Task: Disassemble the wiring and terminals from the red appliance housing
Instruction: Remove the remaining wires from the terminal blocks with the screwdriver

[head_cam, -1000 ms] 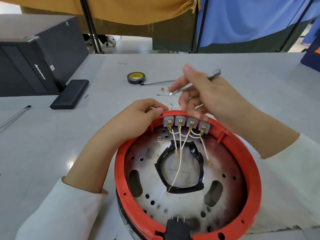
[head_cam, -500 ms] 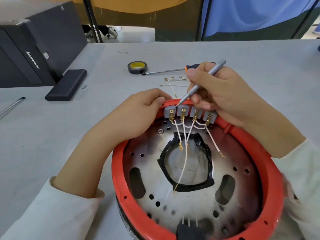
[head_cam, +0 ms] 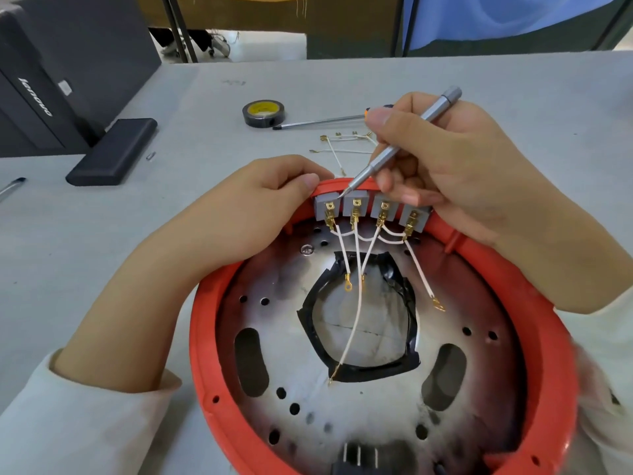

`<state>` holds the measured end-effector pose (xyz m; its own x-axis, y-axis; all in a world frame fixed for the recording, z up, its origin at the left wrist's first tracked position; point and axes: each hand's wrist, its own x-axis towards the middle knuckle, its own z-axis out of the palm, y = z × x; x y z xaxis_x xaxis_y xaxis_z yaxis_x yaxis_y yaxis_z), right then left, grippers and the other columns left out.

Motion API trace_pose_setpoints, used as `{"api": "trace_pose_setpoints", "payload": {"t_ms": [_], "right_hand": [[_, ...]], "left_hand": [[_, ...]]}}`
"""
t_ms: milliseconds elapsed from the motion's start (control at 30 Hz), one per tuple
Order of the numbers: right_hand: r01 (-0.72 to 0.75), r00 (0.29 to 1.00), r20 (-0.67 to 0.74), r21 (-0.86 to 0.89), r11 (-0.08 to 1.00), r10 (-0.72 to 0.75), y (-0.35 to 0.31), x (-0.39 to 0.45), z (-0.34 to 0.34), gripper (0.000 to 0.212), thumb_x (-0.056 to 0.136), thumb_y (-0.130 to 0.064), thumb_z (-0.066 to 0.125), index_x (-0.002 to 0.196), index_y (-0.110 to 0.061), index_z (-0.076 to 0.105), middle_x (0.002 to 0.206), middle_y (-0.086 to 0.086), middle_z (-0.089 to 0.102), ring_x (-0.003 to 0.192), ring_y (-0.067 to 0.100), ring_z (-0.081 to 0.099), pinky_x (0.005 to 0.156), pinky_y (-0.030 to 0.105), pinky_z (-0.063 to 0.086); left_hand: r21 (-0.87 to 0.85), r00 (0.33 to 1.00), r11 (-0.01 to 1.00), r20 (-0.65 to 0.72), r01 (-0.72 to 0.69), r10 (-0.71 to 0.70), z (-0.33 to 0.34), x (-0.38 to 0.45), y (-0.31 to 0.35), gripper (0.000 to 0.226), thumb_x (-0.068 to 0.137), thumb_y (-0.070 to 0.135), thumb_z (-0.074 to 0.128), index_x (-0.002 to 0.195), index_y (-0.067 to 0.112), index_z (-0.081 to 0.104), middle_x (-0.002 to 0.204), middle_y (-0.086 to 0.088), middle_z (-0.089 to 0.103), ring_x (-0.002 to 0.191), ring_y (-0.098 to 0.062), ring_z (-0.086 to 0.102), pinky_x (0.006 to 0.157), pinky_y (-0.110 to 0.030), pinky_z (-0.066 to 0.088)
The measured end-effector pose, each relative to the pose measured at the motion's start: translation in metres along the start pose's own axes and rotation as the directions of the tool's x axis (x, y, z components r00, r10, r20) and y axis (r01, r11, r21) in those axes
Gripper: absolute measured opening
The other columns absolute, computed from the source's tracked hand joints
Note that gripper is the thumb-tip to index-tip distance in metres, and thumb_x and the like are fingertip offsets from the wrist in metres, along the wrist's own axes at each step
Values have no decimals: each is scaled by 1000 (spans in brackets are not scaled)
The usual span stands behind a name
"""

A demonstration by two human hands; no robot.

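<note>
A person's right hand (head_cam: pixel 455 173) grips a slim silver precision tool (head_cam: pixel 397 150) pen-fashion, fingers closed around its shaft, the fine tip set against the top of the leftmost of four grey terminal blocks (head_cam: pixel 371 212) on the far rim of a red appliance housing (head_cam: pixel 205 337). The left hand (head_cam: pixel 260 207) curls over that rim just beside the blocks, thumb pressed on the red edge, fingers bent and holding the housing.

Brass connectors sit in each block — thin white wires (head_cam: pixel 356 303) run down from them across the metal plate (head_cam: pixel 284 365) inside the ring, short loops joining neighbouring blocks. Three wires end loose in small brass lugs over a central opening edged with black tape (head_cam: pixel 373 371); the longest reaches the opening's near edge. The housing lies on a grey table (head_cam: pixel 68 269), close to the person, its near rim cut off by the frame along with a black plug socket (head_cam: pixel 359 457).

Beyond the hands, several detached white leads with brass terminals (head_cam: pixel 337 147) lie on the table. Farther back rest a roll of black tape with a yellow core (head_cam: pixel 263 113) and a long screwdriver (head_cam: pixel 318 121) — its handle mostly hidden by the right hand. At left stand a black Lenovo computer case (head_cam: pixel 51 73) and a flat black block (head_cam: pixel 113 150).
</note>
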<state>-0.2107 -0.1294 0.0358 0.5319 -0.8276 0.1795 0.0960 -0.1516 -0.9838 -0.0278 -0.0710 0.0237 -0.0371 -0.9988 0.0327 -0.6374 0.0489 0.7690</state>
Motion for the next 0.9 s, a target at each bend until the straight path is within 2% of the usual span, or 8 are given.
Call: {"api": "trace_pose_setpoints", "payload": {"t_ms": [133, 267, 333, 433, 533, 733, 833, 900], "right_hand": [[8, 1000, -7, 10, 1000, -8, -1, -1, 0, 26, 95, -24, 56, 73, -13, 48, 50, 4, 57, 33, 13, 39, 32, 16, 25], [8, 1000, -20, -15, 1000, -8, -4, -2, 0, 28, 95, -25, 54, 71, -12, 48, 49, 4, 56, 33, 13, 39, 32, 16, 23], [6, 1000, -19, -50, 999, -7, -11, -5, -4, 29, 95, -26, 54, 70, -12, 49, 49, 4, 57, 34, 13, 40, 33, 16, 24], [-18, 1000, 7, -88, 996, 19, -18, -9, -13, 31, 95, -28, 54, 69, -12, 50, 50, 3, 56, 35, 13, 39, 33, 17, 23], [-75, 997, -14, -96, 993, 74, -14, -8, -14, 32, 95, -27, 53, 68, -12, 49, 48, 3, 55, 33, 11, 38, 32, 14, 23], [-67, 998, 4, -65, 996, 67, -7, -2, -7, 33, 97, -27, 51, 67, -11, 48, 46, 2, 54, 32, 10, 37, 31, 12, 22], [-25, 998, 53, -23, 999, 26, -7, -1, 0, 33, 96, -26, 50, 67, -12, 48, 45, 2, 53, 31, 11, 35, 31, 12, 21], [6, 998, 66, 20, 1000, -7, -7, -1, 3, 33, 97, -25, 50, 67, -12, 48, 44, 1, 53, 30, 12, 34, 32, 13, 20]], "left_hand": [[-15, 1000, 1000, 4, -6, 6, 0, 1, -4, 24, 99, 29, 43, 111, 35, 63, 104, 20, 67, 99, 1, 60, 87, -16, 45], [-139, 994, 990, 109, 11, 4, 1, 1, -5, 34, 97, 25, 47, 131, 31, 50, 123, 18, 61, 112, 3, 57, 104, -27, 40], [-71, 992, 997, 129, -4, 13, -1, 1, -4, 32, 98, 23, 47, 129, 31, 54, 120, 18, 62, 109, 4, 57, 102, -24, 42], [-21, 997, 999, 77, 28, -27, -3, -1, -2, 29, 98, 24, 46, 123, 35, 57, 115, 21, 63, 101, 7, 58, 89, -10, 44], [81, 996, 993, 35, 82, -85, -2, -5, -2, 30, 99, 30, 42, 126, 38, 53, 119, 20, 60, 108, -5, 57, 99, -25, 42], [226, 989, 967, 51, 121, -136, -11, -8, 1, 33, 88, 56, 44, 121, 51, 48, 111, 28, 58, 92, -1, 61, 77, -11, 38], [269, 999, 963, 42, 20, -32, -8, -1, 7, 41, 87, 55, 45, 126, 44, 48, 124, 25, 52, 108, 2, 52, 83, -15, 37], [230, 996, 972, 85, -51, 32, -4, 4, 14, 33, 90, 48, 45, 122, 41, 53, 115, 24, 58, 100, 9, 54, 83, -12, 38]]}}
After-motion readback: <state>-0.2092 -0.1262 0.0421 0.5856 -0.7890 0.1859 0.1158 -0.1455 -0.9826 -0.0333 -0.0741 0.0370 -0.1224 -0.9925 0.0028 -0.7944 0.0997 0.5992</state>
